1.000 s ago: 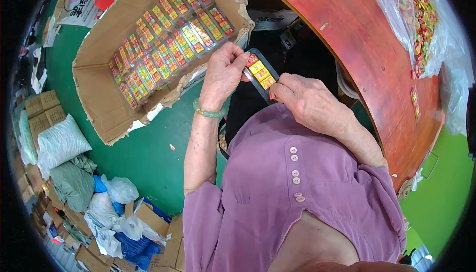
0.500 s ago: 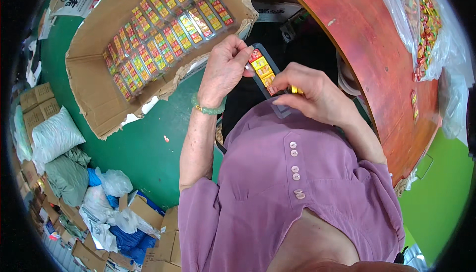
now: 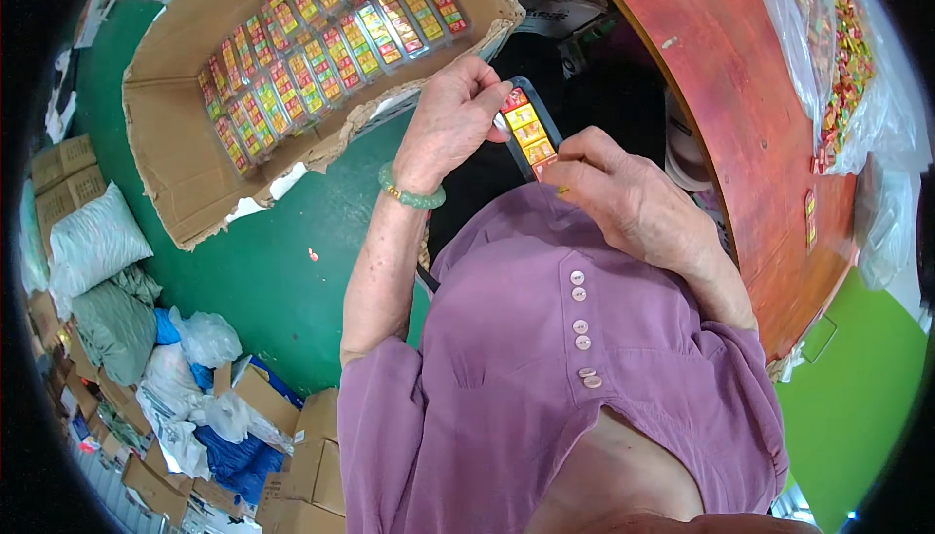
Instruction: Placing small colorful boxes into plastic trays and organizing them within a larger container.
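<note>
My left hand (image 3: 453,125), a green beaded bracelet on its wrist, pinches the far left end of a narrow dark plastic tray (image 3: 547,117). A single row of small red and yellow wrapped pieces (image 3: 527,129) lies in the tray. My right hand (image 3: 638,201) is at the tray's near end with its fingers bent together. A bit of a small yellow wrapped piece (image 3: 562,190) shows at its fingertips; the rest is hidden. The tray is held above my lap, its near end covered by the right hand.
A torn-edged cardboard box (image 3: 166,159) at the upper left holds rows of filled clear packs (image 3: 321,58). On the right, a red wooden table (image 3: 711,57) bears a clear bag of wrapped pieces (image 3: 849,71) and one loose strip (image 3: 810,217). Stuffed sacks (image 3: 97,242) and cartons (image 3: 317,456) lie lower left.
My right hand has moved slightly right and its fingers now cover more of the yellow piece. The left hand still pinches the tray. The whole view has shifted a little.
</note>
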{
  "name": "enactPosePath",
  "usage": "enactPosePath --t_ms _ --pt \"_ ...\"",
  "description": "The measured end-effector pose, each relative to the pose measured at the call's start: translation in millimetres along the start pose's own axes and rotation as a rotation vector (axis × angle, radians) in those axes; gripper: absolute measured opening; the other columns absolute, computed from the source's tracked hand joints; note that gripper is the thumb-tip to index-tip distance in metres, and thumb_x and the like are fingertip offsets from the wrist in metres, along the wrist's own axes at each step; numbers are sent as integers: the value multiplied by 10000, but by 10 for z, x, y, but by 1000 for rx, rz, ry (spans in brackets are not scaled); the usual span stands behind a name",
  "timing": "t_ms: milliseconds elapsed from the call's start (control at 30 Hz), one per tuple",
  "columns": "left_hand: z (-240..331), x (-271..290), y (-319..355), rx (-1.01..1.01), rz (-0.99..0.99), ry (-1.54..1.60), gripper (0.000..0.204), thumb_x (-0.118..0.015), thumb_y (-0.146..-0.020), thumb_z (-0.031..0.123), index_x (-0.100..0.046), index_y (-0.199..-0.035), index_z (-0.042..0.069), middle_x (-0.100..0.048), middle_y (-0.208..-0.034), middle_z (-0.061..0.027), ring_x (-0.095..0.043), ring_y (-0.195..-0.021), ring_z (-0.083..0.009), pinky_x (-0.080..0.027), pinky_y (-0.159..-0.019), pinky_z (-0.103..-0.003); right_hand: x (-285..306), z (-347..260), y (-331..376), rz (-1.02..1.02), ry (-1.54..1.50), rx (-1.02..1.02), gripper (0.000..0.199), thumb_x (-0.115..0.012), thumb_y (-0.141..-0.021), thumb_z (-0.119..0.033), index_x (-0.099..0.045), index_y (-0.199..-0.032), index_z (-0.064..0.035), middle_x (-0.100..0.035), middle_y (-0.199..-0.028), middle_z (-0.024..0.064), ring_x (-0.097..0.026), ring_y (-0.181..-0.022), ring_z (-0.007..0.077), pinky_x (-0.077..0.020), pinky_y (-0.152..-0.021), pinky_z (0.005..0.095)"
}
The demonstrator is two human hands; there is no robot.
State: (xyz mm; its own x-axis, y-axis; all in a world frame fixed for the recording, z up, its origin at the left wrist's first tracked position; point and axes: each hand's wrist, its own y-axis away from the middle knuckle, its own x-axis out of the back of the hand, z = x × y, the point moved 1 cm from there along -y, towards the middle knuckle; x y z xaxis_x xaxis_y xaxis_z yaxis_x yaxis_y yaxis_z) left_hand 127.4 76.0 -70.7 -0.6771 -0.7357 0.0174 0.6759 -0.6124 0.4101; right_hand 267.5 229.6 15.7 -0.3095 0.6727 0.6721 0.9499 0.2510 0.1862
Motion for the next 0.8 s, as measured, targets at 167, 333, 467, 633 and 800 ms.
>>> enactPosePath --t_ms 167,333,467,633,800 --pt "18 -6 3 -4 2 19 158 -614 -944 119 -565 -866 -9 -614 -741 -50 -613 -618 -96 -523 -506 -234 -63 23 -7 43 154 240 424 -695 -691 50 -644 -1100 -50 -624 -1072 89 -625 -896 272 -545 -730 348" --pt "31 8 7 14 -25 40 157 -610 -947 116 -569 -866 -12 -619 -745 -54 -618 -635 -101 -531 -518 -238 -97 69 -15 132 192 307 378 -716 -657 55 -658 -1020 -36 -650 -1002 81 -613 -899 259 -539 -747 345" --pt "101 5 14 33 1 20 167 -609 -954 120 -576 -865 -17 -627 -757 -59 -624 -645 -102 -543 -529 -240 -165 168 -13 245 105 339 311 -734 -654 56 -674 -947 -33 -650 -980 87 -618 -859 250 -536 -728 336" --pt "122 13 11 44 -19 4 161 -612 -962 162 -588 -888 21 -654 -800 -44 -622 -644 -96 -521 -578 -234 -149 194 -4 250 -92 210 224 -736 -734 43 -685 -936 -38 -633 -977 93 -629 -835 239 -533 -690 330" --pt "119 -13 2 9 3 -5 177 -611 -956 123 -581 -867 -27 -630 -772 -64 -639 -627 -109 -556 -537 -235 -156 261 -21 221 -99 189 169 -724 -792 30 -686 -943 -38 -609 -954 93 -631 -833 236 -527 -675 328"
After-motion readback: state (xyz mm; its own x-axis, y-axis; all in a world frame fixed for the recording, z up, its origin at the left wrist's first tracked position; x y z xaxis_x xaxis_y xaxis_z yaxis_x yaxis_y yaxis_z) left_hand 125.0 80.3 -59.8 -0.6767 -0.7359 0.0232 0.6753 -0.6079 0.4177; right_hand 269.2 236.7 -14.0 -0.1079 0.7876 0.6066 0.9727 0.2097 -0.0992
